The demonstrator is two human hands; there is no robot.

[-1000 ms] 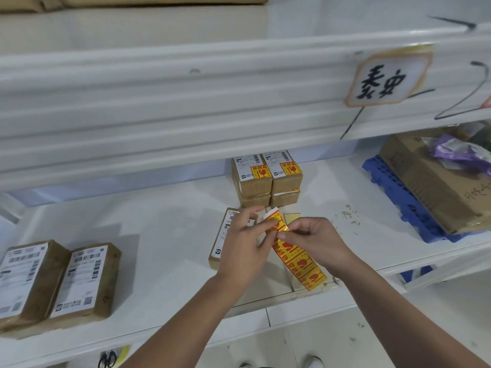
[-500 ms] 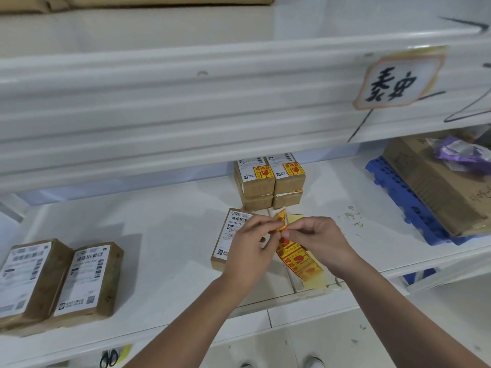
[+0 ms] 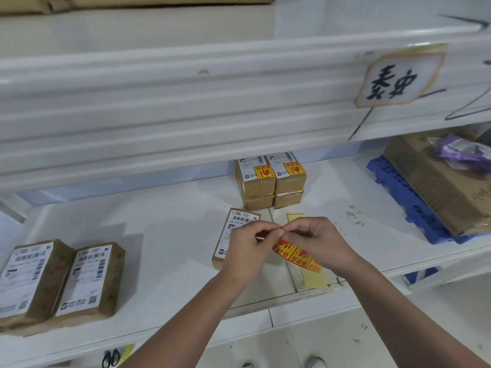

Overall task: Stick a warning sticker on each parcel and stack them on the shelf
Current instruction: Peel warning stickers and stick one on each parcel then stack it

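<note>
Left hand (image 3: 245,254) and right hand (image 3: 322,244) are now pinching sticker strip (image 3: 296,254) lower over the shelf (image 3: 159,235) than a moment ago; strip is running long-axis from fingertips toward near-right, beside unlabelled parcel (image 3: 229,235).

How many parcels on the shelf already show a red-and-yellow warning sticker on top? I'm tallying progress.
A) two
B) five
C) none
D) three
A: only the two top parcels of the stack at the back, the left one and the right one, show a sticker; the parcel under the hands and the two parcels at the left show only white labels.
</note>
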